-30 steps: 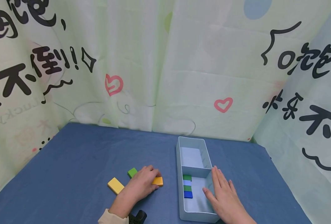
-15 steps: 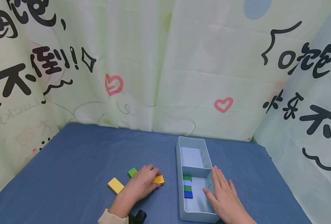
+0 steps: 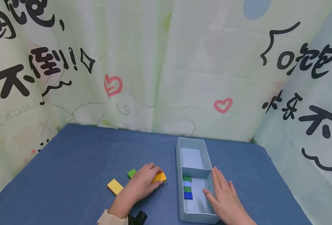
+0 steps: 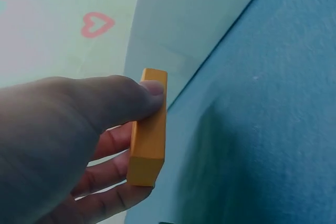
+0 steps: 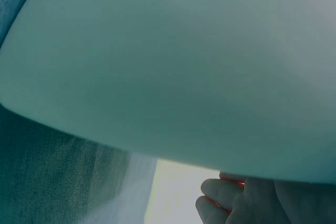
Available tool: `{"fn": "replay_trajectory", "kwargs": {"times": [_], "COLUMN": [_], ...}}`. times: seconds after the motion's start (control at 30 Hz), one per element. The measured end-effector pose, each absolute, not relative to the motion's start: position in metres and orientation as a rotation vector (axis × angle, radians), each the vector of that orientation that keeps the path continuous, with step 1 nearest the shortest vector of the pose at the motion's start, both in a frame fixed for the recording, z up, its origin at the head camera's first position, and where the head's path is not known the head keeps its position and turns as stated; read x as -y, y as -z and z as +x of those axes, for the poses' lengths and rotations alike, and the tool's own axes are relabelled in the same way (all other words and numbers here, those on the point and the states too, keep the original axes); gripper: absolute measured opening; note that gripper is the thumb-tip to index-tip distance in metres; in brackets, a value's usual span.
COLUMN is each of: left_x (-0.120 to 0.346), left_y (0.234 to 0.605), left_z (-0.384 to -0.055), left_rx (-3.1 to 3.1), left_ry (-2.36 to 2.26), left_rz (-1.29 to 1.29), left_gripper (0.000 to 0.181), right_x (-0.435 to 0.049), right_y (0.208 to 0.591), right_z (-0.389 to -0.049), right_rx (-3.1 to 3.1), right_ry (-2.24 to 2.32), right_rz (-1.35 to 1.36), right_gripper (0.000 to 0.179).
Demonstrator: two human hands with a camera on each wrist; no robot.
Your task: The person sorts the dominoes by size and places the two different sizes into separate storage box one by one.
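My left hand (image 3: 143,182) pinches an orange-yellow block (image 4: 151,135) between thumb and fingers; the left wrist view shows it tilted above the blue cloth. Behind that hand lie a green block (image 3: 131,173), partly hidden, and a flat yellow block (image 3: 115,187). To the right stands a pale blue two-compartment box (image 3: 198,217). Several blocks line the left wall of its near compartment, among them a light blue block (image 3: 186,183) and a dark blue block (image 3: 188,195). My right hand (image 3: 227,200) rests along the box's right wall, fingers straight and thumb over the rim.
A blue cloth (image 3: 92,150) covers the table. The box's far compartment (image 3: 192,157) lies beyond a divider (image 3: 196,172). Printed curtains (image 3: 166,62) hang behind the table and along both sides.
The left hand has lifted the orange-yellow block slightly and tilted it, shifting a little to the right and away. The right hand keeps its place on the box.
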State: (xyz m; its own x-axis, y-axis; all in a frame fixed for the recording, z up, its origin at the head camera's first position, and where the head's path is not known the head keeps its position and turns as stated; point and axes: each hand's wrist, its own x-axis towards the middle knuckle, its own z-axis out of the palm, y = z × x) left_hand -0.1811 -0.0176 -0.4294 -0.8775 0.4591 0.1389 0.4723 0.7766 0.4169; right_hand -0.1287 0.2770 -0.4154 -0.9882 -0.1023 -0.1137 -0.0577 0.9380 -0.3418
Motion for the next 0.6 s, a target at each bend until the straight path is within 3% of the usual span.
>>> {"fn": "replay_trajectory", "kwargs": {"times": [0.6], "left_x": [0.010], "left_y": [0.388], "left_z": [-0.200], "left_rx": [2.796], "left_ry": [0.579], "left_rz": [-0.857], "left_gripper": [0.028], "right_x": [-0.276], "right_y": [0.417], "right_z": [-0.130], "right_rx": [-2.965], "right_ry": [0.516], "right_rz": [-0.091], "right_gripper": [0.091]}}
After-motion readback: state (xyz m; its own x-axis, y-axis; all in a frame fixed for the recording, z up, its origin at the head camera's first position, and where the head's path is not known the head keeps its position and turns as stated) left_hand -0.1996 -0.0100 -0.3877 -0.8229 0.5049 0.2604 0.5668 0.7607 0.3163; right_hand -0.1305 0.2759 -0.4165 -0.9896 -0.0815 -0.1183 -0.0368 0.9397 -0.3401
